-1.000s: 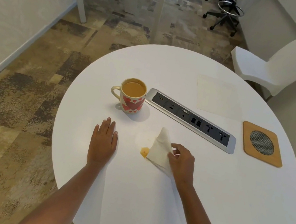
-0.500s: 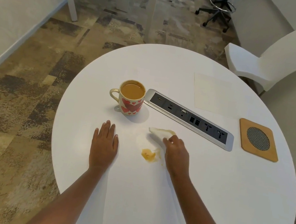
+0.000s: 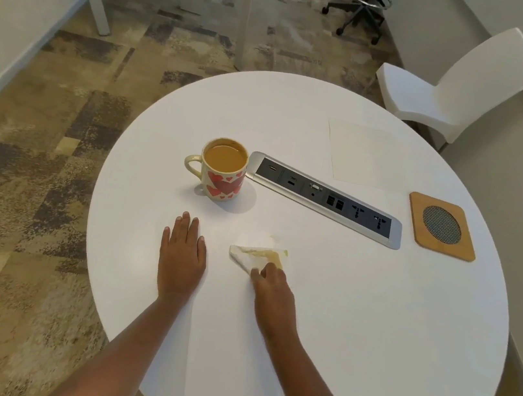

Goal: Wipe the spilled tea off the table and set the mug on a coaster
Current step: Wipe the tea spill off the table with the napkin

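Since half a second ago: your left hand [image 3: 182,254] has not moved, palm flat on the table [image 3: 371,316] with fingers straight and together. The mug [image 3: 223,170] stands where it did, off the coaster [image 3: 440,226]. The brown puddle no longer shows. The napkin [image 3: 256,256] now lies over that spot, and your right hand [image 3: 269,282] has drawn back toward you, its bent fingers pinning the napkin's near corner.

Materials: round, smooth white tabletop. Glazed cream mug with red hearts, handle to the left, full of milky tea. Thin folded white napkin, stained yellow-brown along its far edge, with a faint smear just beyond it. Brushed-metal socket strip [image 3: 324,198] set into the table. Square wooden coaster with rounded corners and a dark mesh disc, well apart on the right.
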The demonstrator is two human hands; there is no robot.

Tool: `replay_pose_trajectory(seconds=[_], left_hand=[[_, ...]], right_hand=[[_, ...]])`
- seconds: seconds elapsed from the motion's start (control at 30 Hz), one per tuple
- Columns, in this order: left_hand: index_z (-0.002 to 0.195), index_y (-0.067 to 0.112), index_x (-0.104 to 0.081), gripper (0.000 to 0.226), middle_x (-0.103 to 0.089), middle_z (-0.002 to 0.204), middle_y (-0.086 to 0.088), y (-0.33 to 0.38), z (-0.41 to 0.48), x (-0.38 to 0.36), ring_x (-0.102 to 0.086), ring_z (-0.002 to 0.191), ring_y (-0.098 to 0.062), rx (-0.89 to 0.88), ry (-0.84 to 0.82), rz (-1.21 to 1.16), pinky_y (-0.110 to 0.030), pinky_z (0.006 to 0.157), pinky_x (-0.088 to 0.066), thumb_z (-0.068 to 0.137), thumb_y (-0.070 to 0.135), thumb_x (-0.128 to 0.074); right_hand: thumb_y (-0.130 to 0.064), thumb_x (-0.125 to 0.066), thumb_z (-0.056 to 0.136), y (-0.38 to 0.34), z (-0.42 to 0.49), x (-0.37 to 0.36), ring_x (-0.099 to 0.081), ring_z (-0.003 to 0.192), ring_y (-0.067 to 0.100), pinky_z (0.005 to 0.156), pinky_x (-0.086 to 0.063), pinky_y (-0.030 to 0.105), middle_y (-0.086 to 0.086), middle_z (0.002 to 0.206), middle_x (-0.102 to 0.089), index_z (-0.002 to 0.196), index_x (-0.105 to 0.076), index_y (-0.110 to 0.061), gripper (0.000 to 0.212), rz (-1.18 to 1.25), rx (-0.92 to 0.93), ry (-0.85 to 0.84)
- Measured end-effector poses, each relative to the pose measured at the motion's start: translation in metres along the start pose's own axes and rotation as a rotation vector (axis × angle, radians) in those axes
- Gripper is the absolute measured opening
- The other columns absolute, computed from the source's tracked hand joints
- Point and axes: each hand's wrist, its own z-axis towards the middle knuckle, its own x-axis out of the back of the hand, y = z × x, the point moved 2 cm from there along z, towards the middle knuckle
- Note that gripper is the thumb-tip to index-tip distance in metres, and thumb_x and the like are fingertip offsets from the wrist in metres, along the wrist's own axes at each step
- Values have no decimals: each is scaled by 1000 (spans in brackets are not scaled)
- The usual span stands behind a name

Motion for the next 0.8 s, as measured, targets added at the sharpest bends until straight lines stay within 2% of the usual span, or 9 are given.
replay_pose_trajectory(seconds=[0.07, 0.2, 0.33, 0.4, 0.5, 0.6, 0.63, 0.73, 0.8], left_hand=[[121, -7, -54, 50, -53, 131, -29, 0, 0, 0, -52, 122, -40, -9, -2, -4, -54, 103, -39, 89, 18, -24], [116, -6, -58, 38, -55, 127, -29, -1, -1, 1, -53, 119, -42, -56, 9, 12, -58, 100, -40, 86, 7, -41], [111, -5, -62, 45, -61, 121, -27, 1, -6, 4, -57, 114, -43, -169, -19, 40, -60, 96, -42, 86, 12, -30], [110, -6, -63, 48, -62, 120, -28, 4, -9, 6, -57, 113, -44, -189, -38, 7, -60, 94, -44, 85, 13, -27], [112, -7, -62, 41, -60, 122, -28, 12, -13, 4, -54, 116, -45, -198, -56, -81, -58, 97, -42, 88, 9, -33], [123, -4, -53, 35, -51, 134, -23, 27, -13, -1, -42, 131, -37, -191, -88, -244, -47, 110, -32, 92, 2, -39], [127, -1, -50, 35, -48, 138, -20, 33, -13, -2, -39, 134, -32, -180, -110, -299, -43, 113, -29, 94, 2, -39], [130, 4, -48, 35, -46, 142, -13, 60, -17, -5, -35, 137, -26, -165, -148, -437, -36, 114, -27, 96, 6, -38], [128, 5, -50, 34, -47, 141, -12, 81, -21, -8, -34, 138, -24, -168, -176, -499, -33, 114, -26, 96, 6, -38]], right_hand=[[-7, -33, 96, 4, -7, -1, -42, 117, 22, 81, -46, 35, 8, 127, -44, 128, -43, -10, 34, -17, 51, -28], [-15, -34, 97, 20, -20, 1, -40, 123, 21, 86, -45, 36, 6, 128, -44, 127, -48, -13, 33, -49, 105, -88], [-8, -39, 93, 47, -37, 9, -44, 122, 17, 87, -45, 32, 2, 127, -51, 124, -57, -19, 38, 11, 70, -1], [1, -43, 89, 59, -46, 22, -53, 113, 20, 87, -46, 29, 6, 117, -61, 115, -65, -14, 38, 197, -12, 159], [12, -52, 82, 78, -59, 43, -64, 91, 25, 76, -46, 20, 11, 96, -69, 95, -72, -5, 29, 541, -194, 399], [7, -54, 82, 96, -66, 54, -63, 76, 14, 64, -44, 3, 3, 95, -70, 91, -71, -15, 29, 863, -426, 447], [6, -54, 82, 101, -67, 55, -63, 76, 14, 65, -45, 5, 2, 95, -70, 91, -70, -17, 29, 958, -476, 442], [12, -51, 83, 117, -71, 57, -62, 87, 27, 82, -52, 31, 13, 99, -68, 100, -67, -5, 29, 1314, -591, 443], [14, -50, 84, 126, -77, 56, -61, 86, 29, 79, -54, 33, 16, 98, -65, 107, -63, 4, 29, 1526, -645, 440]])
